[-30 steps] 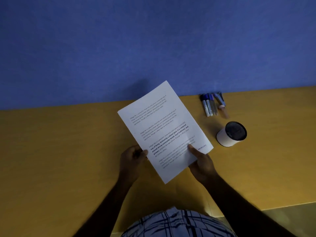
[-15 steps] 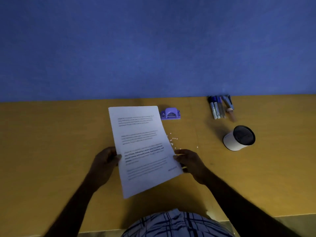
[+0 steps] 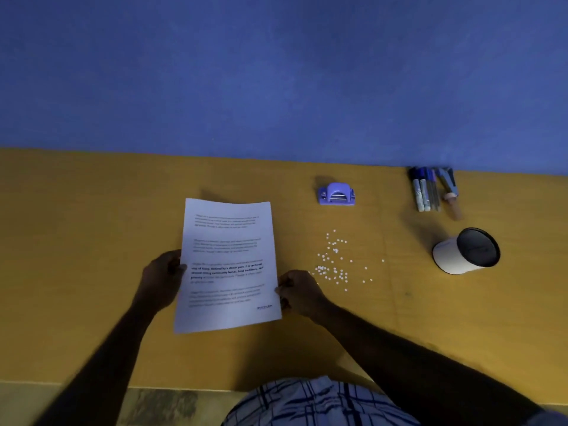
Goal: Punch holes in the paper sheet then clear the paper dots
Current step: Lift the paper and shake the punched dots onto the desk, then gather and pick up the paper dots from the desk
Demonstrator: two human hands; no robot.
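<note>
While our left hand (image 3: 161, 279) and right hand (image 3: 299, 292) pinch its side edges, the white printed paper sheet (image 3: 229, 265) points lengthwise away from us; scattered white paper dots (image 3: 335, 262) lie beyond our right grip.

You are working at a yellow table (image 3: 92, 241) backed by a blue wall. A purple hole punch (image 3: 337, 195) is sitting near the far edge. White paper dots (image 3: 333, 265) are lying scattered on the surface in front of it. Toward the far right, a bundle of markers (image 3: 425, 190) is lying against the far edge, and a white cup (image 3: 455, 256) is lying on its side nearer you.
</note>
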